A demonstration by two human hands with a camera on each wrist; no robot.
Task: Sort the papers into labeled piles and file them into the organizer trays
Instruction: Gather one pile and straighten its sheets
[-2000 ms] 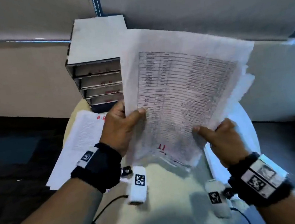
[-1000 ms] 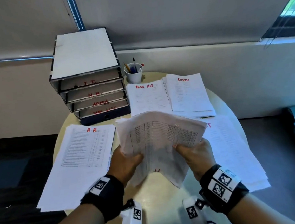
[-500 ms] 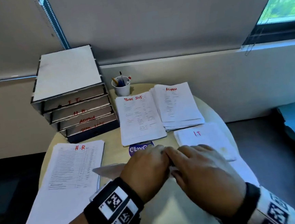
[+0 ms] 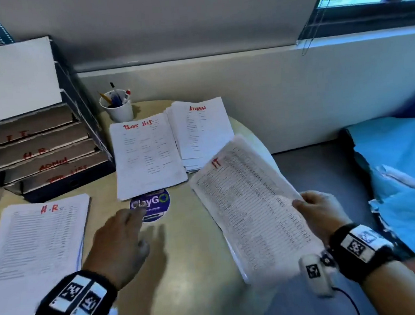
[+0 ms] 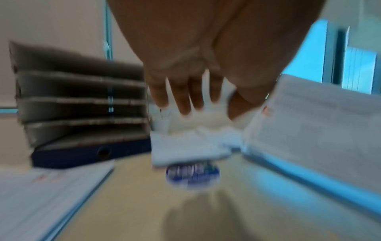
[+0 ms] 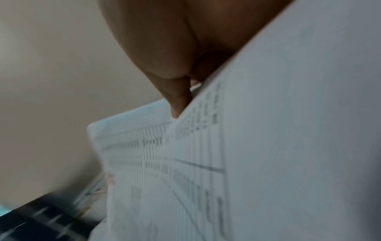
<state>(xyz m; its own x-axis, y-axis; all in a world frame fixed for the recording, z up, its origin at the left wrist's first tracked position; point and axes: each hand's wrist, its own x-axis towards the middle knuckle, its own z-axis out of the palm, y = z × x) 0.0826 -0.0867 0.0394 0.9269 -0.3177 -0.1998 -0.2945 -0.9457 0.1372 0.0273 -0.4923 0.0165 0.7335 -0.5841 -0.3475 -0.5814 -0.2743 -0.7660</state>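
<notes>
Head view: right hand (image 4: 319, 213) grips the IT stack (image 4: 250, 203) over the table's (image 4: 186, 272) right edge; left hand (image 4: 118, 243), fingers loose, hovers mid-table. Right wrist view shows only thumb on blurred print. Organizer (image 4: 38, 152) sits back-left, partly cropped.

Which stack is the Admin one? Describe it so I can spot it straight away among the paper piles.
Start at the tiered organizer at the table's back left, then move right past the white pen cup. Two stacks lie side by side there; the Admin pile is the right one, next to the Task List pile. It carries "ADMIN" in red at the top and looks thicker, with fanned edges.
</notes>
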